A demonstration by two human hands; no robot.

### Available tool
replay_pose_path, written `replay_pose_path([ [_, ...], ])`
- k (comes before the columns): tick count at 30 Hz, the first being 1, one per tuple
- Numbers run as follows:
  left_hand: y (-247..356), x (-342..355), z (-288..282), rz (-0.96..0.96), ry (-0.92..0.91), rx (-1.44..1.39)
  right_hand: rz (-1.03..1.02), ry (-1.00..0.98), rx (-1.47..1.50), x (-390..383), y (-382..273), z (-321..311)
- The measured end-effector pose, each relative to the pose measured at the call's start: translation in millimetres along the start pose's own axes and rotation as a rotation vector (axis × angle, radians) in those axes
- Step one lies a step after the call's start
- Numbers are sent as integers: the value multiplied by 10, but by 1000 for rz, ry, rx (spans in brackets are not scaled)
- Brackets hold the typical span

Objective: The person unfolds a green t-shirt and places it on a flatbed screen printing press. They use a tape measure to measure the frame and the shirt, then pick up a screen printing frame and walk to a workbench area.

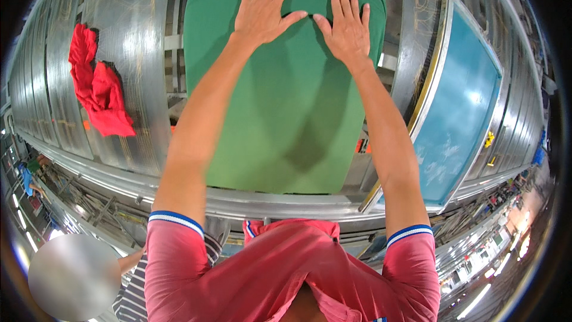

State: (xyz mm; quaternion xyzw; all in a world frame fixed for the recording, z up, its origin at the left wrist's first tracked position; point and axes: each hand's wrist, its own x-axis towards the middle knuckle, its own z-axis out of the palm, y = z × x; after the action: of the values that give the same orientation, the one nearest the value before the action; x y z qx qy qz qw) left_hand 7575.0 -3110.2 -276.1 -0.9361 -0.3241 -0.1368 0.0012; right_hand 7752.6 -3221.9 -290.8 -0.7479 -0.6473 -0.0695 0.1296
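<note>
My left hand lies flat with fingers spread on the upper part of a green cloth, which is stretched over a board or panel in front of me. My right hand rests palm down on the same cloth, a little to the right, fingers apart and thumb pointing toward the left thumb. Both hands are near the cloth's far end, and both forearms reach up across it from the lower edge, casting shadows on the fabric.
Crumpled red fabric lies on the metal table at left. At right lies a framed teal screen, with small yellow items beyond it. A co-worker in a striped top is close at my lower left.
</note>
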Motion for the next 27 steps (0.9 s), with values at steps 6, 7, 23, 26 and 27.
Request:
replay_pose_path([
  [6, 158, -514, 19, -219, 23, 0, 188, -4, -20, -376, -271, -56],
  [7, 264, -745, -99, -287, -5, -19, 221, -24, 35, -583, -407, -156],
  [23, 1059, -3740, -1128, -861, -283, 39, 220, -463, 64, -3398, -1214, -1272],
  [26, 1480, -3408, -1128, -484, -411, -160, -40, -615, 205, -3178, -1443, -1248],
  [27, 1490, -3336, -1116, -370, -425, -179, -140, -608, 223, -3060, -1477, -1223],
])
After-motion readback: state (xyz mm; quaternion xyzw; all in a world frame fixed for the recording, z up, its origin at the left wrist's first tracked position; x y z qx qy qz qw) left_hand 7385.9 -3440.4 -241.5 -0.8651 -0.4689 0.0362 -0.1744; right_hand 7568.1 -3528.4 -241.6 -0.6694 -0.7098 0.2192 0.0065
